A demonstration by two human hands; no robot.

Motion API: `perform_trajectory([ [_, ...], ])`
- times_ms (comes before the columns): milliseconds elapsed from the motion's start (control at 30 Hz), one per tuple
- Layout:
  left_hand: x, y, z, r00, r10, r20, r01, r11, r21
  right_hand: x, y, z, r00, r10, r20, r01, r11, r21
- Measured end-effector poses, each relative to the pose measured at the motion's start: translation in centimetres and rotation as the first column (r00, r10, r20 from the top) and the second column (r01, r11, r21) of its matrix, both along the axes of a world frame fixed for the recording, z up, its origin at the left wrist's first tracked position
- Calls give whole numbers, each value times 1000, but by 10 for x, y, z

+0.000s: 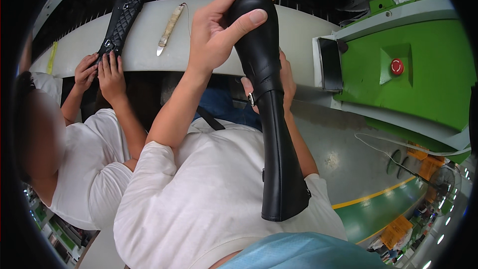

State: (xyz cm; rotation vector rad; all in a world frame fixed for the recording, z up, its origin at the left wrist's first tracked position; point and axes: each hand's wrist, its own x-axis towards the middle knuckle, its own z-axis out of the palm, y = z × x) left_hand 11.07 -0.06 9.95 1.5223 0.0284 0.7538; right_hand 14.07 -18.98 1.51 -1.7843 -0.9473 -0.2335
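I hold a tall black boot [275, 119] in front of me, its foot toward the white bench and its open shaft toward my chest. My left hand [214, 32] wraps over the toe end, thumb lying across the top. My right hand [286, 77] grips the boot from behind near the ankle, by a small metal buckle [251, 99]; most of that hand is hidden by the boot.
A person on my left has both hands [102, 69] on a black quilted boot [119, 22] lying on the white bench [149, 45]. A knife with a wrapped handle [168, 29] lies on the bench. A green machine with a red round button [397, 66] stands at right.
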Motion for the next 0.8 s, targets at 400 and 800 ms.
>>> perform_trajectory([
  [400, -35, 30, 18, 983, -116, -144, 126, 990, 62, 74, -44, 58, 824, 95, 559, -28, 992, -126],
  [800, -32, 35, 23, 966, -259, -20, 260, 963, 65, 73, -49, 66, 770, 52, 637, 14, 995, -98],
])
